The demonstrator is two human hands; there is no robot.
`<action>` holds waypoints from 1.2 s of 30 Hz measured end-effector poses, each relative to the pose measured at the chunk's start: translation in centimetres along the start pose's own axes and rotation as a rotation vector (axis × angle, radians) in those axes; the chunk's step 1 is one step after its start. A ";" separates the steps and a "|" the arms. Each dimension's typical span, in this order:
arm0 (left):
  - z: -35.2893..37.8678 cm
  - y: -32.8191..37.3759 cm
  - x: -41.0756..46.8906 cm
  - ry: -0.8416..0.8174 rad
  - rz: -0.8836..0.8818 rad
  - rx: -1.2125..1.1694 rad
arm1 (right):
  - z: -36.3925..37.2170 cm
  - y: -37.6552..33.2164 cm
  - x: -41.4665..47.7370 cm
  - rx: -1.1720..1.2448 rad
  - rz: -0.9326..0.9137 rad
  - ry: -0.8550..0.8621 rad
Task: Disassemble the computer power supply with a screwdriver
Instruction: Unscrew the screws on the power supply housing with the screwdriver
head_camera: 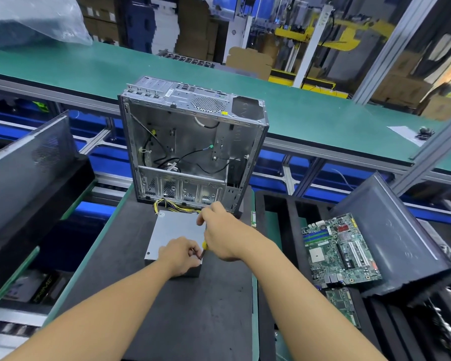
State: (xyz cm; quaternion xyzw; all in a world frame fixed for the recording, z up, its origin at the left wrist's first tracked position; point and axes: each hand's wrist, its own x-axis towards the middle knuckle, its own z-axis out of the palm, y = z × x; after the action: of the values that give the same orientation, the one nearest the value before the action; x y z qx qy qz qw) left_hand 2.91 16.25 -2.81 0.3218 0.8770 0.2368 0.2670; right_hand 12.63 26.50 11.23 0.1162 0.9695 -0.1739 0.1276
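Observation:
A grey metal power supply [176, 230] lies flat on the dark mat [193, 321], with yellow and black wires [172, 205] trailing from its far side. My right hand [224, 234] grips a screwdriver with a yellow handle [205, 245], tip angled down at the supply's near right corner. My left hand [181, 255] rests on that same corner, its fingers pinched around the screwdriver's shaft near the tip. The screw itself is hidden by my fingers.
An open, emptied computer case [193, 144] stands upright just behind the supply. A green motherboard [340, 252] lies in a black foam tray [276, 217] on the right, beside a dark side panel [391, 235]. Another dark panel [24, 173] leans at the left. A green conveyor belt [310, 108] runs behind.

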 end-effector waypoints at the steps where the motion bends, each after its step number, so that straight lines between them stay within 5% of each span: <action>1: 0.1 -0.1 0.0 0.011 0.007 0.014 | -0.2 0.0 -0.1 0.043 -0.014 -0.042; 4: 0.3 -0.3 -0.1 0.026 0.039 0.062 | -0.3 -0.3 -0.4 0.081 0.001 -0.077; 10: -0.7 -1.3 -0.1 -0.134 0.101 0.066 | -0.3 -0.6 -0.1 -0.149 0.067 0.139; 16: -1.0 -1.9 0.6 -0.189 0.147 -0.105 | -1.3 -0.4 0.3 0.044 0.065 -0.111; 22: -0.6 -2.2 1.0 -0.185 0.136 -0.153 | -0.5 -0.6 0.2 -0.062 0.139 0.055; 27: -0.4 -2.3 1.1 -0.157 0.132 -0.129 | -1.5 -0.3 0.2 -0.052 0.075 -0.156; 36: -0.5 -2.1 1.1 -0.159 0.131 -0.147 | -1.3 -0.8 0.2 -0.084 0.092 -0.078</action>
State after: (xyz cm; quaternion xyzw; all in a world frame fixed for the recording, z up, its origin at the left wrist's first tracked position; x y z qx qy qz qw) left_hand 0.97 15.41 -4.00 0.3758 0.8104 0.2911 0.3424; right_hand 11.93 26.32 12.54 0.1484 0.9638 -0.1316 0.1780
